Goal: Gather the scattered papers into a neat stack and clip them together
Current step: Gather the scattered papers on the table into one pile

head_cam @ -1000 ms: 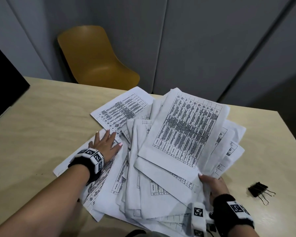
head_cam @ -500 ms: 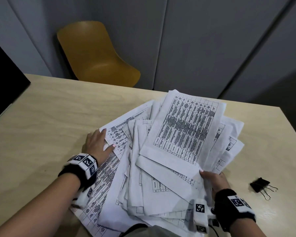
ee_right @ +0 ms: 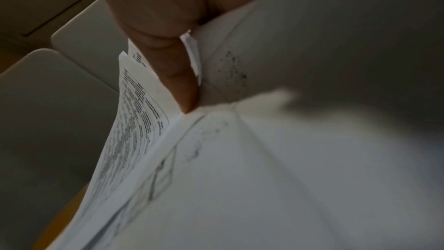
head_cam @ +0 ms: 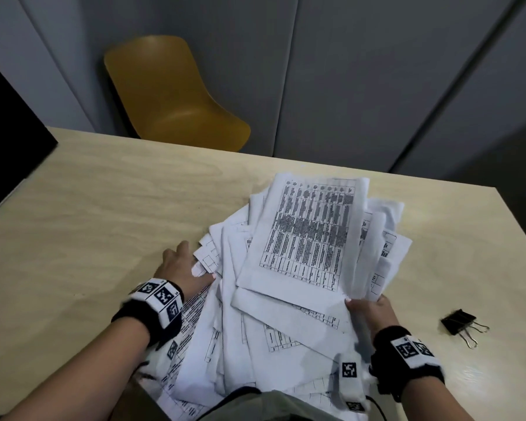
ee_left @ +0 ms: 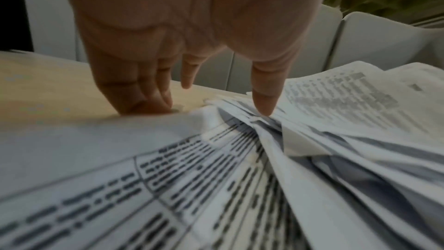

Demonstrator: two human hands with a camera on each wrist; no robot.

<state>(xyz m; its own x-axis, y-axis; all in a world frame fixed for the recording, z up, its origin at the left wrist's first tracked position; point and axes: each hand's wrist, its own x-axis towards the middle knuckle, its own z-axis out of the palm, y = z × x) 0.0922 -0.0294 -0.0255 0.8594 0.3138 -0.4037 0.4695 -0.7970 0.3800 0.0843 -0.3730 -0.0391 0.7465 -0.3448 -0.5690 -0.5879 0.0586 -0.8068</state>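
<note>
While the right hand [head_cam: 369,311] pinches the papers [head_cam: 301,238] at lower right, the left hand [head_cam: 179,265] presses them with straight fingers at centre-left.

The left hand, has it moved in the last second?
Yes. The left hand has slid right across the table, toward the binder clip, pushing loose papers into the pile.

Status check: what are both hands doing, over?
Left hand flat, pushing papers inward. Right hand pinching their near edge. Binder clip unused, clear of pile.
</note>
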